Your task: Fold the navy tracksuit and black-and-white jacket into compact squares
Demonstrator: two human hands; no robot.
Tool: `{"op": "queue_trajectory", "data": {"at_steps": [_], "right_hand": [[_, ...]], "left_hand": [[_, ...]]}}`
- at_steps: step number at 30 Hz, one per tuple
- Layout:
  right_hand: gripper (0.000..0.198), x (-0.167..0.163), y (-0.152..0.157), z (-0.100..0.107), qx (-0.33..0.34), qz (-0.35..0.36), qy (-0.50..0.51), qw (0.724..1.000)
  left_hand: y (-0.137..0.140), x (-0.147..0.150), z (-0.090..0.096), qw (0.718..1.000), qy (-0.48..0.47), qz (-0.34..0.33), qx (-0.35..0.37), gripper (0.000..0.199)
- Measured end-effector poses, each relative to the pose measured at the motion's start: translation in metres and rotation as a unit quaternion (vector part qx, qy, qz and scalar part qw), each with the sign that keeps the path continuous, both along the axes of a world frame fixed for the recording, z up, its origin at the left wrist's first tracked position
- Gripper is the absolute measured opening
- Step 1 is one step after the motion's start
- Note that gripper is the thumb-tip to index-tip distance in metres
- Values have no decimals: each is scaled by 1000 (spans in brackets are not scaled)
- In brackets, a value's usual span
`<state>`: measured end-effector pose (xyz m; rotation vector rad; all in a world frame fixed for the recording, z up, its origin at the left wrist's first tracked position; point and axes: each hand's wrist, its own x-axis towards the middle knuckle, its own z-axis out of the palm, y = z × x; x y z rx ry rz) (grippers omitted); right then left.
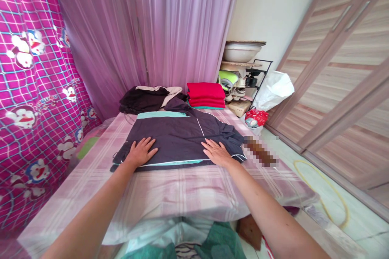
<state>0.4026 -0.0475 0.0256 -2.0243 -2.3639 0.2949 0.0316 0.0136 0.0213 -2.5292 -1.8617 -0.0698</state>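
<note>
A dark jacket (173,133) with white piping and turquoise lining lies partly folded on a table with a pink plaid cloth (170,190). My left hand (141,151) rests flat on the jacket's left part, fingers spread. On the right part, beside a white piping line, my right hand (217,151) also lies flat with fingers apart. Neither hand grips the fabric. The jacket's collar end points toward the back of the table, and a sleeve lies bunched at its right.
Behind the jacket are a dark garment pile (146,99) and a stack of folded red cloth (206,95). A pixelated patch covers something at the table's right edge. Farther right stand a shoe rack (257,75), a white bag (275,89) and a wooden wardrobe (337,77).
</note>
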Motion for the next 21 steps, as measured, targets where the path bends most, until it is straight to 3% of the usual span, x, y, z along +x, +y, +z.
{"op": "queue_trajectory", "data": {"at_steps": [6, 10, 14, 18, 21], "right_hand": [[58, 21, -2, -5, -3, -22, -1, 1000], [58, 14, -1, 0, -3, -57, 10, 998], [60, -22, 9, 18, 25, -51, 34, 998], [60, -83, 29, 39, 42, 35, 62, 997], [60, -126, 44, 42, 47, 92, 80, 991]], "left_hand": [[1, -1, -1, 1000, -1, -4, 0, 61], [1, 0, 1, 1000, 6, -3, -6, 62], [1, 0, 0, 1000, 3, -2, -2, 62], [2, -1, -4, 1000, 5, 0, 3, 61], [1, -1, -5, 1000, 4, 2, 5, 61]]}}
